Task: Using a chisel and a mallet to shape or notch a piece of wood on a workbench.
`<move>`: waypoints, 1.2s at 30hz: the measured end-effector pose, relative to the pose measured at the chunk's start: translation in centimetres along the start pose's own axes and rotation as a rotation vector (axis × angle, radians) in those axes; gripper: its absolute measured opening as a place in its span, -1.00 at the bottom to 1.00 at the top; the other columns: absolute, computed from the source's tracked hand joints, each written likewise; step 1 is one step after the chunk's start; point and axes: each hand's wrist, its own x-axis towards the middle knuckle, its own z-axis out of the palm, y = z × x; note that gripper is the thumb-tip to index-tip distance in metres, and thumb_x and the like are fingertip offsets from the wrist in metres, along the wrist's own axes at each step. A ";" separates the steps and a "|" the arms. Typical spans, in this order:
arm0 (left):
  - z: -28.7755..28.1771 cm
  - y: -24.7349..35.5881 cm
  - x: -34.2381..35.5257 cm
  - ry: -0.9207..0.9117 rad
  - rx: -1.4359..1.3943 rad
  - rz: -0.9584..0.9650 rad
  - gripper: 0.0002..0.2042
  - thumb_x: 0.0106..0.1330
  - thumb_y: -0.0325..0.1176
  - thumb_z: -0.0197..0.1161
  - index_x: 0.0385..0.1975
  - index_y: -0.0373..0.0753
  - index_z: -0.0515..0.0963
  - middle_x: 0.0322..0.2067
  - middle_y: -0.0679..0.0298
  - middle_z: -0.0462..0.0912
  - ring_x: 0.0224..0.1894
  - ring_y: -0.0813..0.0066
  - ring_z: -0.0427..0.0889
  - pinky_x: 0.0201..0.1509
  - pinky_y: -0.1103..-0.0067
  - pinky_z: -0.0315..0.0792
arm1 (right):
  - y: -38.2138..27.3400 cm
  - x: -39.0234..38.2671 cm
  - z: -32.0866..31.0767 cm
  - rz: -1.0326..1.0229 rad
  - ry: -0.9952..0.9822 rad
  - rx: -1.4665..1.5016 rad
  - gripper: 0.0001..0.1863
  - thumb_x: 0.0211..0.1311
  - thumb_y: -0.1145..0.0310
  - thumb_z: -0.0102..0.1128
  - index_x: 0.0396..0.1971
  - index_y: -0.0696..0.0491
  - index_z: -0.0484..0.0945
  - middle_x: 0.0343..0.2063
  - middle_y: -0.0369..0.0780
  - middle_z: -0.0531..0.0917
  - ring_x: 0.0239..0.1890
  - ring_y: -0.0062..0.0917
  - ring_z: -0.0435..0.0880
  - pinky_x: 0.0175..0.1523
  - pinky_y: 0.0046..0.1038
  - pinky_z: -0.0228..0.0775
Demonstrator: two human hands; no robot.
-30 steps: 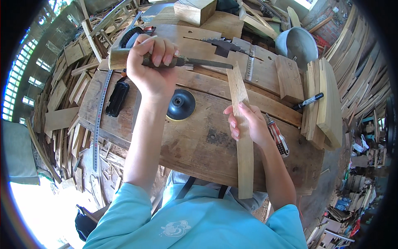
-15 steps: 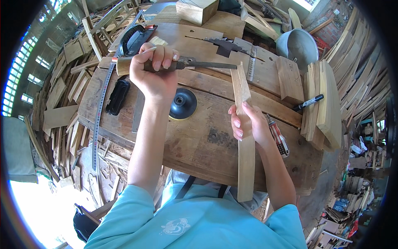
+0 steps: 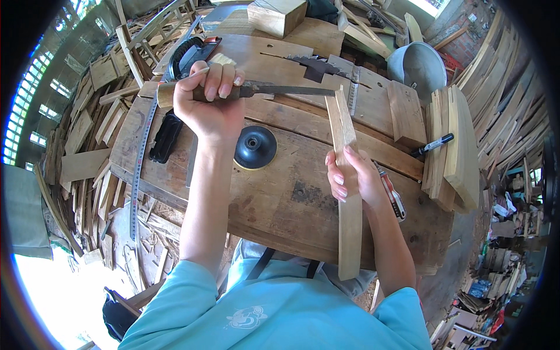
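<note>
My left hand (image 3: 210,102) is closed round the wooden handle of a chisel (image 3: 291,90). Its long, narrow dark blade points right, with the tip at the upper end of a pale wooden strip (image 3: 349,221). That strip is held tilted by my right hand (image 3: 356,175), fingers and thumb wrapped about its middle. Its upper end looks notched, and its lower end hangs over the bench's near edge. Between my forearms a round black sanding pad (image 3: 255,147) lies on the wooden workbench (image 3: 274,201).
A tape measure (image 3: 138,166) stretches down the bench's left side, beside a black plastic case (image 3: 166,138). A red folding tool (image 3: 392,195) lies by my right wrist. A marker (image 3: 432,144) rests against boards (image 3: 461,149) at right. Behind stand a metal bucket (image 3: 417,67) and a wood block (image 3: 277,17).
My left hand and the chisel have shifted slightly left. The strip's lower end has swung a little right and up with my right hand.
</note>
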 end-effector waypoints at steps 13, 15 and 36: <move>1.2 2.5 2.7 -0.067 0.056 -0.106 -0.73 0.22 -0.37 0.11 -0.69 -0.05 0.23 -0.73 0.54 0.18 -0.60 0.64 0.18 -0.31 0.55 0.20 | -1.2 -0.4 0.3 0.134 -0.009 -0.227 -0.56 0.62 0.12 -0.14 -0.20 0.22 0.53 -0.59 -0.31 0.53 -0.68 -0.66 0.48 -0.55 -0.53 0.39; 0.7 2.8 3.6 -0.034 0.065 -0.132 -0.71 0.23 -0.35 0.09 -0.71 -0.04 0.19 -0.74 0.53 0.14 -0.61 0.63 0.15 -0.33 0.53 0.20 | -1.3 -0.4 0.3 0.144 -0.039 -0.242 -0.56 0.61 0.12 -0.13 -0.21 0.22 0.53 -0.59 -0.31 0.53 -0.68 -0.66 0.47 -0.55 -0.53 0.40; -2.7 3.4 8.3 -0.241 -0.213 -0.448 -0.68 0.36 -0.35 0.07 -0.68 -0.01 0.23 -0.77 0.59 0.18 -0.69 0.71 0.17 -0.45 0.61 0.20 | -0.5 -0.3 1.4 0.250 -0.103 -0.357 -0.53 0.62 0.10 -0.11 -0.24 0.25 0.54 -0.61 -0.30 0.52 -0.67 -0.63 0.49 -0.55 -0.51 0.42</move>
